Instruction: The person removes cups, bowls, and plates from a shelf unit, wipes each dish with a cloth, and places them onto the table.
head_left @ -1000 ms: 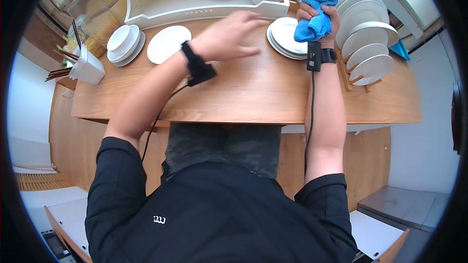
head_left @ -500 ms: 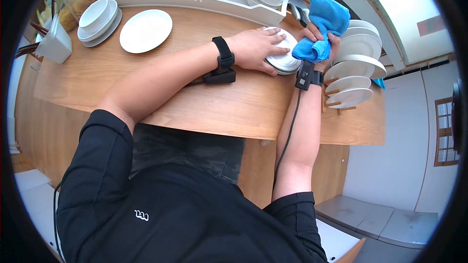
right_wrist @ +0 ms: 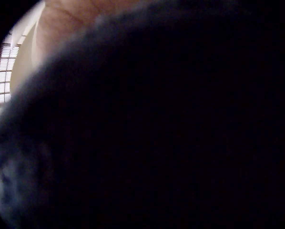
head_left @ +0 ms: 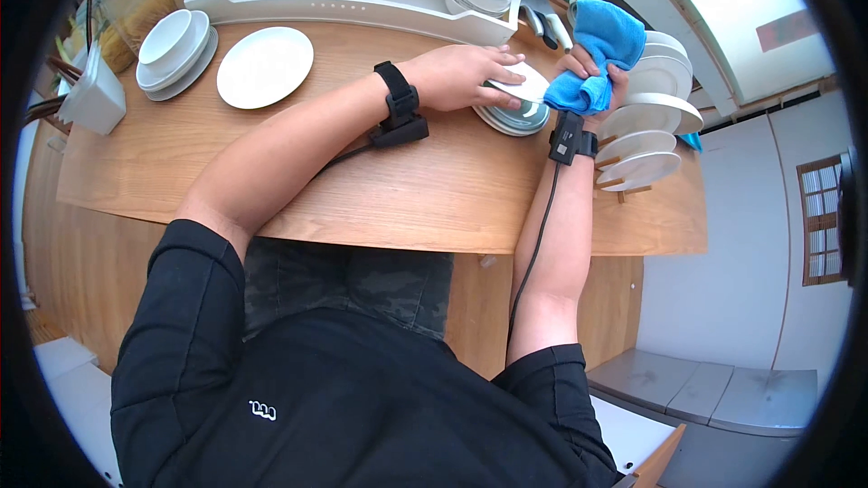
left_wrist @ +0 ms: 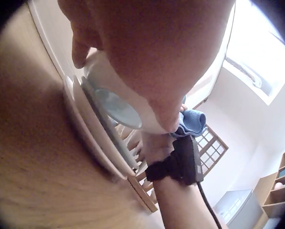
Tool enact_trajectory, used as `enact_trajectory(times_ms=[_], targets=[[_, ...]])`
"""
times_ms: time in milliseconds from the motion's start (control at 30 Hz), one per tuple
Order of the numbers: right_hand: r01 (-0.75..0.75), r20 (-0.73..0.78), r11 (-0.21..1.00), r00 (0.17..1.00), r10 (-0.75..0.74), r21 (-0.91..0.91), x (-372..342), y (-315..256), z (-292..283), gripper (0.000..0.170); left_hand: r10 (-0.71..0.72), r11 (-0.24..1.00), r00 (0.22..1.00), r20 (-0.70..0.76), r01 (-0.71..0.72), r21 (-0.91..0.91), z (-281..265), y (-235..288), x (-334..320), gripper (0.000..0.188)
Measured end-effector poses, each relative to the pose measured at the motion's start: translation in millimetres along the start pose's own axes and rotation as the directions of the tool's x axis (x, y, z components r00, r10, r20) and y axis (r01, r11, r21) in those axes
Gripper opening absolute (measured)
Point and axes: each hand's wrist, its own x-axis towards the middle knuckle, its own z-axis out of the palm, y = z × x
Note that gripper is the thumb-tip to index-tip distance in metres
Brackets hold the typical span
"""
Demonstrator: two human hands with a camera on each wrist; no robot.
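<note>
My left hand [head_left: 457, 77] pinches a white plate [head_left: 529, 83] by its rim, lifted and tilted over a stack of plates [head_left: 514, 119]. In the left wrist view, thumb and fingers lie along opposite sides of the lifted plate [left_wrist: 128, 93], and the stacked plates [left_wrist: 92, 126] stay below it on the table. A crumpled blue cloth [head_left: 608, 34] is gripped in my right hand [head_left: 618, 81], just right of the lifted plate. Dark, blurred fabric hides most of the right wrist view.
Right of the cloth, a wooden rack [head_left: 624, 191] holds several upright white plates. One white plate [head_left: 265, 67] lies alone on the wooden table [head_left: 362, 198], left of centre. Farther left are stacked dishes [head_left: 172, 54] and a chopstick holder [head_left: 95, 94]. A white shelf [head_left: 298, 0] with bowls stands behind.
My left hand reached right to the plate stack, took hold of the top plate and raised it, exposing a greenish plate underneath. The right hand keeps the blue cloth. The head view has turned rightward.
</note>
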Motion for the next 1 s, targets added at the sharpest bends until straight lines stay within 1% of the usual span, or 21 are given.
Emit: enact_trajectory(times_ms=[100, 167, 233, 267, 300, 333, 367, 400, 433, 467, 500, 533, 600, 633, 733, 767, 833, 867, 900, 967, 1000], targets=[[0.016, -0.003, 1.0, 1.0, -0.017, -0.026, -1, 0, 6, 0.07, -0.036, 0.999, 0.999, 0.0, 0.036, -0.011, -6, 4, 5, 0.06], [-0.028, -0.01, 0.998, 1.0, 0.028, -0.052, 0, -1, 5, 0.07, -0.067, 0.998, 0.998, 0.023, 0.067, -0.002, -11, 5, 7, 0.06], [-0.014, 0.007, 0.998, 1.0, 0.015, -0.056, 2, 2, 8, 0.069, -0.091, 0.996, 0.996, -0.004, 0.091, -0.011, -25, 8, 4, 0.062], [-0.019, 0.024, 1.0, 1.0, 0.019, -0.012, 2, 4, 11, 0.069, 0.01, 1.0, 0.997, -0.079, -0.01, 0.002, -23, -10, 3, 0.059], [-0.023, 0.043, 0.999, 0.999, 0.022, 0.029, 3, 6, 14, 0.069, 0.015, 1.0, 0.997, -0.07, -0.015, 0.007, -39, -7, 2, 0.059], [-0.013, 0.046, 0.999, 0.999, 0.011, 0.033, 4, 7, 14, 0.069, -0.256, 0.956, 0.964, 0.077, 0.264, -0.125, -67, 2, 3, 0.06], [0.001, 0.051, 1.0, 0.999, -0.001, 0.013, 5, 6, 13, 0.068, -0.484, 0.819, 0.838, 0.251, 0.535, -0.205, -84, 7, 2, 0.062], [0.016, 0.053, 1.0, 0.998, -0.016, -0.008, 4, 5, 13, 0.068, -0.462, 0.661, 0.869, 0.175, 0.469, -0.585, -82, -3, -11, 0.067], [0.028, 0.055, 1.0, 0.998, -0.028, -0.001, 2, 6, 15, 0.068, -0.426, 0.522, 0.891, 0.158, 0.384, -0.762, -93, 5, -20, 0.074], [0.024, 0.04, 1.0, 0.999, -0.023, -0.015, 2, 8, 17, 0.068, -0.423, 0.338, 0.894, 0.148, 0.307, -0.89, -97, 10, -29, 0.072], [0.018, 0.025, 1.0, 1.0, -0.018, -0.024, 3, 10, 17, 0.067, -0.426, 0.137, 0.894, 0.136, 0.213, -0.967, -100, 14, -38, 0.073], [0.026, 0.035, 1.0, 0.999, -0.026, -0.007, 5, 11, 15, 0.067, -0.433, 0.152, 0.891, 0.139, 0.225, -0.962, -103, 18, -45, 0.073], [-0.013, 0.041, 0.998, 0.999, 0.016, -0.058, 4, 11, 11, 0.067, -0.405, -0.011, 0.909, 0.096, 0.101, -0.995, -105, 27, -60, 0.071], [-0.008, 0.042, 0.999, 0.999, 0.01, -0.042, 2, 12, 13, 0.067, -0.413, -0.003, 0.905, 0.104, 0.113, -0.994, -103, 32, -68, 0.071], [-0.121, 0.009, 0.989, 0.992, 0.123, -0.084, 5, 12, 19, 0.065, -0.489, -0.056, 0.868, 0.09, 0.072, -0.996, -101, 40, -89, 0.066], [-0.124, 0.01, 0.99, 0.992, 0.125, -0.066, 5, 14, 19, 0.065, -0.503, -0.051, 0.859, 0.095, 0.081, -0.995, -100, 44, -95, 0.066], [-0.124, -0.033, 0.977, 0.992, 0.12, -0.175, 3, 16, 23, 0.062, -0.539, -0.103, 0.84, 0.064, 0.01, -0.995, -95, 50, -99, 0.066], [-0.132, -0.032, 0.965, 0.991, 0.128, -0.225, 1, 19, 26, 0.057, -0.542, -0.096, 0.837, 0.069, 0.02, -0.995, -93, 52, -102, 0.066], [-0.125, -0.032, 0.968, 0.992, 0.121, -0.218, 0, 25, 30, 0.057, -0.535, -0.122, 0.843, 0.051, -0.018, -0.992, -92, 52, -105, 0.067], [-0.233, -0.204, 0.879, 0.966, 0.16, -0.416, -3, 39, 39, 0.052, -0.519, -0.151, 0.854, 0.039, -0.046, -0.987, -92, 52, -110, 0.068], [-0.197, -0.288, 0.746, 0.958, 0.008, -0.636, -2, 56, 54, 0.043, -0.523, -0.056, 0.852, -0.009, -0.045, -0.997, -94, 52, -112, 0.065]])
